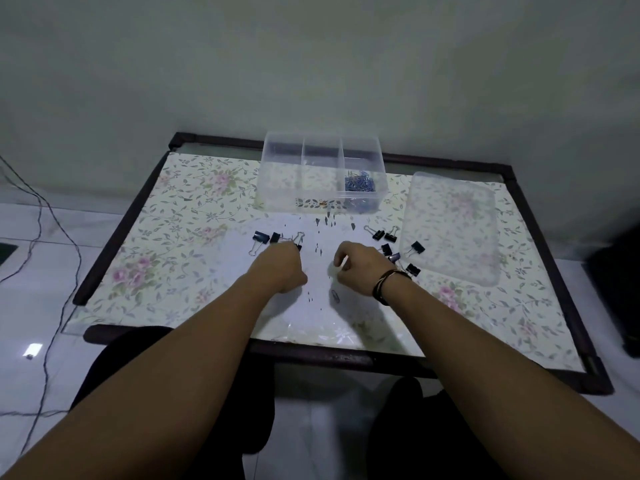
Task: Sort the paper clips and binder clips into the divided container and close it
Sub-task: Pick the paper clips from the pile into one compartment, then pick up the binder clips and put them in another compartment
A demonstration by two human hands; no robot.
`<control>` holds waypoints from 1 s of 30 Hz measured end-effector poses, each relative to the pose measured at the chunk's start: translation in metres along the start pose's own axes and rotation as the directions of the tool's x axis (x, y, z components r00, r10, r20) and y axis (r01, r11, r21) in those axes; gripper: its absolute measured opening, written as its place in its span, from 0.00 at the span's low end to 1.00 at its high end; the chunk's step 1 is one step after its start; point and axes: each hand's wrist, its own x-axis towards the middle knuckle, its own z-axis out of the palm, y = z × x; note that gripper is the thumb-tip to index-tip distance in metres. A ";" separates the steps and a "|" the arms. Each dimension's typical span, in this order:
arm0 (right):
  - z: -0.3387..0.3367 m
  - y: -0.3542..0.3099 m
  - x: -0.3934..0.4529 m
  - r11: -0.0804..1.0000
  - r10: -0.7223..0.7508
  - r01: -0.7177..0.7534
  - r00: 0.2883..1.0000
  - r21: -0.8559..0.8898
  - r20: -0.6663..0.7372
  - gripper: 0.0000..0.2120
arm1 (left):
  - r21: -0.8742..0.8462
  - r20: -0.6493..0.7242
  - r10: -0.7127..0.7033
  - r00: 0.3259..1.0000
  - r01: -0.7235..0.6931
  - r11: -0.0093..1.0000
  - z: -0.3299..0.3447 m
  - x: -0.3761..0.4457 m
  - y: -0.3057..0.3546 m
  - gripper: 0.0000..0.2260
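On the table (166, 216), both hands curl: left hand (280, 268) over binder clips (262, 237), right hand (360, 268) beside others; what either holds is unclear.

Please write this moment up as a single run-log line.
left hand: at binder clips | right hand: curled, contents unclear | container: open, paper clips in right compartment | lid: off

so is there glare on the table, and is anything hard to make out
Head view: a pale glare patch washes out the table between the hands; the loose paper clips there show only as small marks; wide-angle bending curves the table's edges; the room is dim.
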 end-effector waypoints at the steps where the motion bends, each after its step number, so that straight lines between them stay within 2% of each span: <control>1: -0.001 0.003 -0.003 0.999 0.040 -0.041 0.999 0.030 0.026 0.10 | -0.047 -0.010 0.001 1.000 -0.001 0.999 -0.004 0.002 0.002 0.10; 4: 0.013 0.008 -0.011 0.991 0.133 -0.134 0.989 0.004 0.058 0.08 | -0.072 -0.053 0.015 0.998 -0.019 0.997 -0.013 0.006 0.004 0.04; 6: 0.029 0.006 -0.011 0.987 0.161 -0.160 0.987 -0.013 0.026 0.06 | -0.041 -0.085 0.023 0.996 -0.026 0.999 -0.014 0.006 0.004 0.04; 10: 0.048 0.002 -0.002 0.983 0.176 -0.178 0.983 -0.039 -0.054 0.06 | 0.000 -0.094 0.009 0.996 -0.009 1.000 -0.013 0.007 -0.002 0.05; 14: 0.049 -0.008 0.001 0.980 0.184 -0.184 0.983 -0.074 -0.007 0.06 | 0.001 -0.025 -0.053 0.998 0.053 0.999 -0.007 0.009 -0.012 0.11; 20: 0.052 -0.012 -0.001 0.968 0.078 -0.070 0.997 -0.242 0.022 0.12 | -0.030 -0.008 -0.067 0.998 0.066 0.997 -0.007 0.014 -0.011 0.11; 22: 0.050 -0.009 0.000 0.967 0.042 -0.032 0.999 -0.251 0.032 0.14 | -0.068 -0.015 -0.059 0.998 0.058 0.996 -0.008 0.016 -0.004 0.08; 26: 0.012 -0.002 0.010 0.994 0.066 -0.067 0.998 -0.087 -0.010 0.13 | -0.141 -0.124 -0.024 0.992 0.006 0.990 -0.020 0.025 0.016 0.07; 30: -0.060 0.006 0.041 0.975 0.156 -0.104 0.949 0.196 -0.273 0.05 | -0.234 -0.235 -0.002 0.972 -0.055 0.971 -0.044 0.056 0.046 0.08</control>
